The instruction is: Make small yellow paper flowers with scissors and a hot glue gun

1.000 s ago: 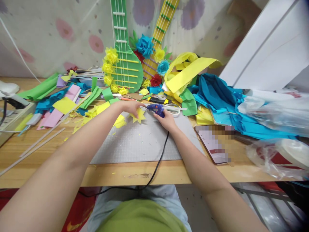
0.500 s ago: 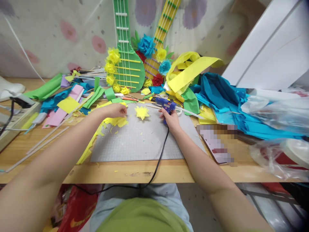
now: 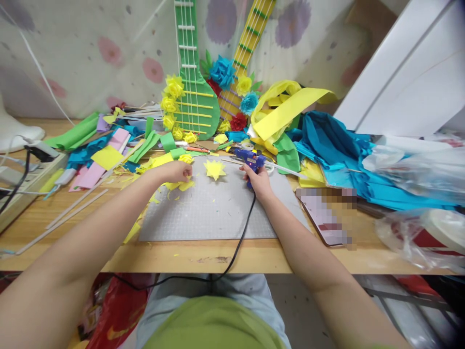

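Observation:
My right hand [image 3: 258,180] is wrapped round a blue hot glue gun [image 3: 250,157], whose black cord runs down over the front edge of the table. My left hand [image 3: 180,171] is closed, fingertips curled together, just above yellow paper pieces [image 3: 186,185] on the left of the grey cutting mat [image 3: 214,218]. What its fingers hold, if anything, is hidden. A small yellow paper flower [image 3: 186,158] shows right behind that hand. Between both hands, a yellow star-shaped paper flower [image 3: 215,169] lies on the mat, touched by neither.
A green paper guitar [image 3: 199,109] and a yellow one [image 3: 250,36], both decorated with paper flowers, lean at the back. Blue crepe paper [image 3: 327,140] is heaped on the right beside a phone [image 3: 323,218]. Thin sticks [image 3: 72,213] and a power strip [image 3: 32,184] are on the left.
My left hand has dipped slightly toward the yellow paper pieces, its fingers still curled. My right hand keeps the glue gun in about the same place. The view has shifted a little.

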### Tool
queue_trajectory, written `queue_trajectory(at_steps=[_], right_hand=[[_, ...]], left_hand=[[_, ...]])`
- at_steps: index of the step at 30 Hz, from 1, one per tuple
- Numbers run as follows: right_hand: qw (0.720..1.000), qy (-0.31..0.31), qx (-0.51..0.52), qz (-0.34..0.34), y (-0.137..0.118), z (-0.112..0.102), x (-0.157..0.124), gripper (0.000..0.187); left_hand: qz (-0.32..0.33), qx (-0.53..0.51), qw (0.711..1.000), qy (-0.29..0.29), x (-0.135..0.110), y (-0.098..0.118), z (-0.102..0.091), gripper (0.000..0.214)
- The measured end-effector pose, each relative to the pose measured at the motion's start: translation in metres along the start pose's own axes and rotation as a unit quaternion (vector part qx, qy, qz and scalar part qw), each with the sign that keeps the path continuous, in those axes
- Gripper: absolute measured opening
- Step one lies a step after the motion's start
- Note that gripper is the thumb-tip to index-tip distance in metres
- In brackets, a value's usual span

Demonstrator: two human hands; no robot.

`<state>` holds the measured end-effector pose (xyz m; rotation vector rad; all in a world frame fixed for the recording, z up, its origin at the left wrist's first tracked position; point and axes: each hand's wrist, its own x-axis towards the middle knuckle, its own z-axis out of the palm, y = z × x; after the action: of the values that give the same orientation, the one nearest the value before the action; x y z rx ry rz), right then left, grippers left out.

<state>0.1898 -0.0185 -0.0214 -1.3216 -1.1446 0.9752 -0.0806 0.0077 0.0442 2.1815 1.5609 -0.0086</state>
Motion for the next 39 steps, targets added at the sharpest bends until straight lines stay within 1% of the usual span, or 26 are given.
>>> queue_trajectory(at_steps=[3, 5, 7, 8, 9, 11, 13, 15, 17, 19, 21, 24, 27, 30, 32, 36, 39], right_hand=[[1.000, -0.007, -0.005, 0.004, 0.000, 0.000, -0.001, 0.045], [1.000, -0.011, 0.004, 0.002, 0.000, 0.000, -0.001, 0.045], [1.000, -0.013, 0.014, 0.002, -0.001, 0.000, -0.002, 0.045], [1.000, -0.013, 0.017, 0.002, -0.001, 0.000, -0.002, 0.045], [1.000, -0.012, 0.018, 0.001, -0.002, 0.000, -0.003, 0.045], [1.000, -0.010, 0.016, -0.002, -0.004, -0.001, -0.004, 0.045], [1.000, -0.011, 0.012, -0.004, -0.007, -0.002, -0.005, 0.045], [1.000, -0.018, 0.010, -0.005, -0.009, -0.001, -0.008, 0.044], [1.000, -0.025, 0.010, -0.008, -0.012, 0.000, -0.011, 0.043], [0.999, -0.032, 0.002, -0.016, -0.014, 0.001, -0.013, 0.041], [0.999, -0.036, -0.015, -0.027, -0.015, 0.001, -0.015, 0.040], [0.996, -0.052, -0.051, -0.042, -0.013, 0.002, -0.017, 0.039], [0.991, -0.088, -0.082, -0.061, -0.010, 0.003, -0.019, 0.038], [0.982, -0.118, -0.121, -0.085, -0.008, 0.005, -0.022, 0.039], [0.973, -0.131, -0.163, -0.099, -0.009, 0.006, -0.025, 0.040], [0.951, -0.153, -0.243, -0.119, -0.015, 0.009, -0.031, 0.042], [0.941, -0.161, -0.269, -0.129, -0.020, 0.010, -0.033, 0.043]], left_hand=[[0.004, -0.017, 0.999, 0.033, -0.003, -0.004, -0.003, 0.004], [-0.009, -0.041, 0.997, 0.063, -0.004, -0.007, -0.005, 0.004], [-0.030, -0.104, 0.989, 0.098, -0.005, -0.009, -0.004, 0.007], [-0.036, -0.157, 0.980, 0.119, -0.006, -0.009, -0.003, 0.008], [-0.037, -0.220, 0.964, 0.142, -0.007, -0.009, -0.001, 0.010], [-0.027, -0.354, 0.915, 0.190, -0.010, -0.007, 0.007, 0.014], [-0.014, -0.471, 0.851, 0.233, -0.013, -0.004, 0.017, 0.017], [-0.011, -0.564, 0.784, 0.258, -0.017, 0.002, 0.027, 0.021], [-0.020, -0.634, 0.725, 0.267, -0.019, 0.009, 0.036, 0.024], [-0.037, -0.677, 0.684, 0.269, -0.020, 0.016, 0.043, 0.025], [-0.054, -0.698, 0.660, 0.271, -0.018, 0.023, 0.049, 0.024], [-0.059, -0.703, 0.650, 0.284, -0.015, 0.030, 0.057, 0.025], [-0.062, -0.680, 0.658, 0.317, -0.012, 0.033, 0.064, 0.028], [-0.093, -0.640, 0.671, 0.363, -0.011, 0.035, 0.069, 0.028], [-0.100, -0.624, 0.674, 0.382, -0.011, 0.037, 0.072, 0.027], [-0.088, -0.627, 0.668, 0.391, -0.011, 0.041, 0.075, 0.025], [-0.088, -0.630, 0.666, 0.389, -0.011, 0.043, 0.078, 0.026]])
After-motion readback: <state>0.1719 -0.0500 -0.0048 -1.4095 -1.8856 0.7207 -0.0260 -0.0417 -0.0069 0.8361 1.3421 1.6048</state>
